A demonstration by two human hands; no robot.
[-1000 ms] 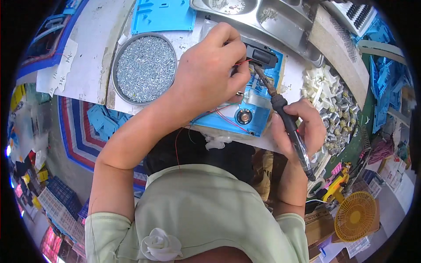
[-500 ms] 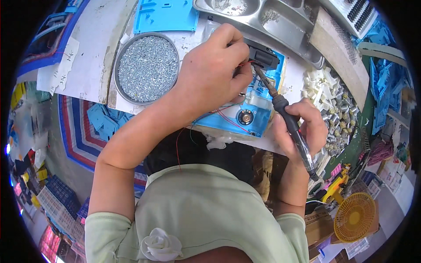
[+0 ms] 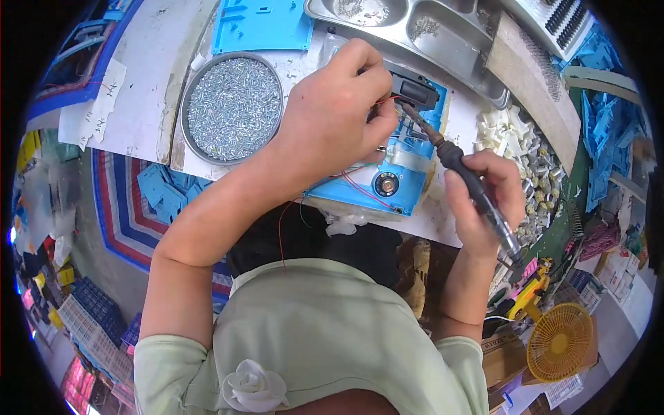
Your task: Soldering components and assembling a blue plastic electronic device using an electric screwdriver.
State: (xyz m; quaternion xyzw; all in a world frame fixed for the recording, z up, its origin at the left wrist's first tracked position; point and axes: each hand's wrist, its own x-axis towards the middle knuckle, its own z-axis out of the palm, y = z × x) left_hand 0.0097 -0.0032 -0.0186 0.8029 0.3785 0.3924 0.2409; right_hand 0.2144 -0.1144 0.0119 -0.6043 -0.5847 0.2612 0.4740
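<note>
In my right hand (image 3: 494, 197) is a soldering iron (image 3: 465, 166), gripped round its black handle. Its tip points up and left, at the near edge of a black oblong part (image 3: 418, 93). My left hand (image 3: 342, 104) is closed in a pinch beside that part, and a thin red wire (image 3: 389, 99) runs from its fingertips toward the iron's tip. Under both lies a blue plastic housing (image 3: 411, 181) with a small round speaker (image 3: 386, 184), more red wires and a strip of clear tape (image 3: 409, 158). The left hand hides part of the housing.
A round tin of small metal screws (image 3: 235, 107) stands left of my left forearm. Behind are a blue plastic panel (image 3: 232, 34) and a compartmented metal tray (image 3: 453, 59). White plastic pieces (image 3: 501, 135) and small metal motors (image 3: 543, 176) are heaped at the right.
My right hand and the soldering iron have shifted slightly to the right, and the iron's tip has moved a little. My left hand stays in place with the red wire.
</note>
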